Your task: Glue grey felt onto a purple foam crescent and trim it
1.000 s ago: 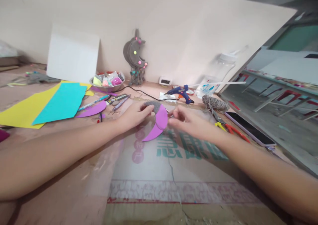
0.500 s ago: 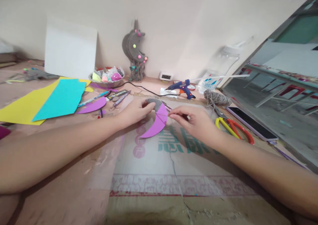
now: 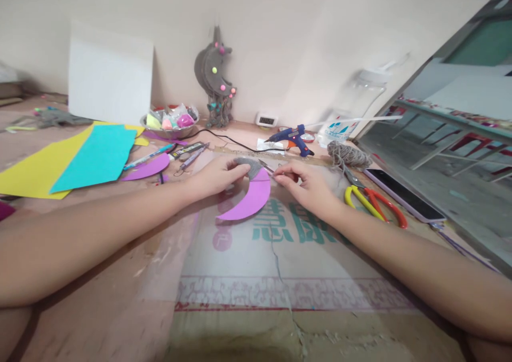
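My left hand (image 3: 224, 176) grips the upper end of a purple paper crescent (image 3: 253, 199), thumb on top. Grey yarn (image 3: 253, 166) is wound around that upper end, and the purple lower part curves bare down to a point at the left. Just right of the crescent, my right hand (image 3: 306, 185) has thumb and index finger pinched together on a thin strand of grey yarn, which is hard to make out. Both hands are above a clear plastic sheet (image 3: 236, 260) with printed green characters.
Yellow-and-orange-handled scissors (image 3: 374, 202), a phone (image 3: 404, 195) and a grey yarn bundle (image 3: 348, 155) lie at the right. Behind are a blue glue gun (image 3: 295, 137), a small clock (image 3: 266, 119) and a bowl (image 3: 172, 131). Cyan foam sheet (image 3: 96, 157) lies left.
The strand that crossed the front of the purple crescent no longer shows there. The crescent's tip has swung slightly left, and my right hand has risen a little with its fingers more curled.
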The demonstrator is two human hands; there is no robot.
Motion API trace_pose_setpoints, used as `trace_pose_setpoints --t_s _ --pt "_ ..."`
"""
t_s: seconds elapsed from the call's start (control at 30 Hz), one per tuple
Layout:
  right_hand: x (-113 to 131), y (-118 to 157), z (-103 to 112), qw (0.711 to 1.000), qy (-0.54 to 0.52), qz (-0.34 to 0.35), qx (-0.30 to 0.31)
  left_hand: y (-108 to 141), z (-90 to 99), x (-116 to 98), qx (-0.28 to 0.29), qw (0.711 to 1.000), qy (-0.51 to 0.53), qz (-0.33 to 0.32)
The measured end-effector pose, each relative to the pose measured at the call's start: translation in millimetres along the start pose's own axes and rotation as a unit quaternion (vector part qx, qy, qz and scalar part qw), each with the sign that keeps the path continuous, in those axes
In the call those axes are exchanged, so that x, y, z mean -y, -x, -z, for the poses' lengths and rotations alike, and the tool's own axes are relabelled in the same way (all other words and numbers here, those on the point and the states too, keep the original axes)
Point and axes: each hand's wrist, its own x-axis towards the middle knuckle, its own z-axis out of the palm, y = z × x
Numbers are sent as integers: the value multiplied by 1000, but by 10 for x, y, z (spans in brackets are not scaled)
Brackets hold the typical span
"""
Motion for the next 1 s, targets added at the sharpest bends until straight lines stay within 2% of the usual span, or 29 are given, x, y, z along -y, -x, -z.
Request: trace_pose_setpoints --t_s 0.1,0.3,0.43,0.6,1.0 --pt "-19 1 -34 999 -20 -46 19 -11 7 22 0 1000 26 1" --pt "-28 -17 -48 995 -26 -81 49 3 26 -8 15 999 -48 -15" --pt "-7 -8 -50 994 -34 -96 33 20 31 -34 21 996 -90 -16" --pt "-2 -7 -50 994 -38 -95 25 30 23 -65 47 990 -131 -36" --pt "-10 -12 -62 996 -33 -80 30 50 5 -93 84 990 -116 -7"
